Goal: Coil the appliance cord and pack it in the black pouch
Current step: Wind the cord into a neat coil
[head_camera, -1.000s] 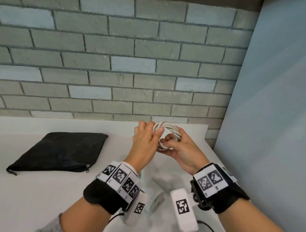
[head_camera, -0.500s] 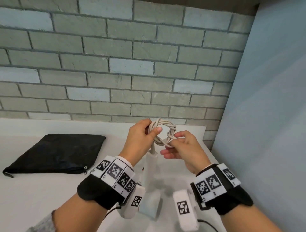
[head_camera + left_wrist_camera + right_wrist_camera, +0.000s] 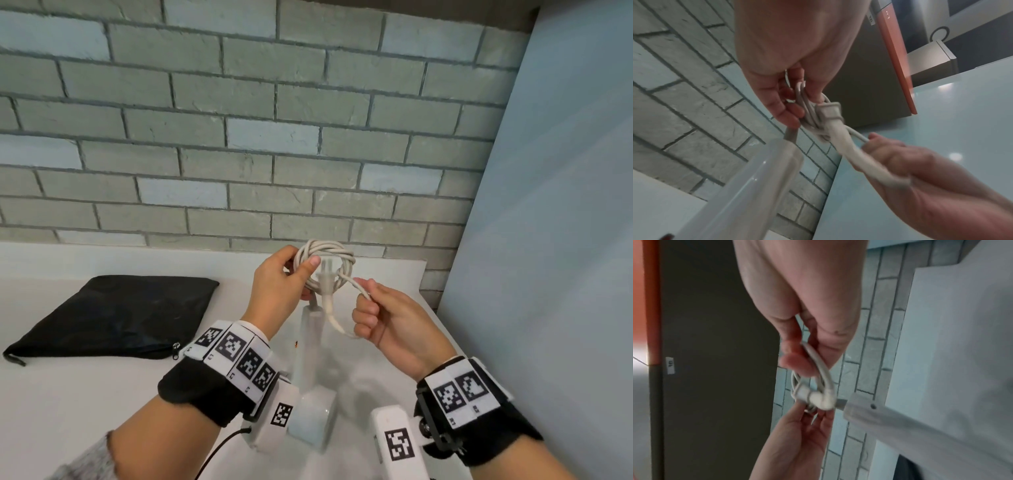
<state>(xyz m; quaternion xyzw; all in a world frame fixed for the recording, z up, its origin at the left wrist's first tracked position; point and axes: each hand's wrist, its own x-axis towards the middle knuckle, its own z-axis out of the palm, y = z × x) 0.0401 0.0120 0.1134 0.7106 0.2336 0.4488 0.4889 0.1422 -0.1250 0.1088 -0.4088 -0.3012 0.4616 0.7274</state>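
Note:
A white cord (image 3: 327, 265) is wound into a small coil held up above the table. My left hand (image 3: 279, 286) grips the coil's left side, thumb across the strands (image 3: 807, 107). The plug (image 3: 324, 279) points up through the middle of the coil. My right hand (image 3: 383, 315) pinches a loose loop of the cord end (image 3: 816, 356) pulled out to the right of the coil. The white appliance (image 3: 310, 373) hangs below the coil by its cord. The black zip pouch (image 3: 116, 317) lies flat on the table at the left.
The white table (image 3: 85, 411) runs to a grey brick wall (image 3: 239, 137) behind. A pale blue panel (image 3: 548, 240) stands close on the right. The pouch's zip pull (image 3: 175, 350) faces me.
The hands have risen and come apart. My right hand has drawn the cord end out to the right, and the plug now shows through the coil. The appliance has lifted off the table.

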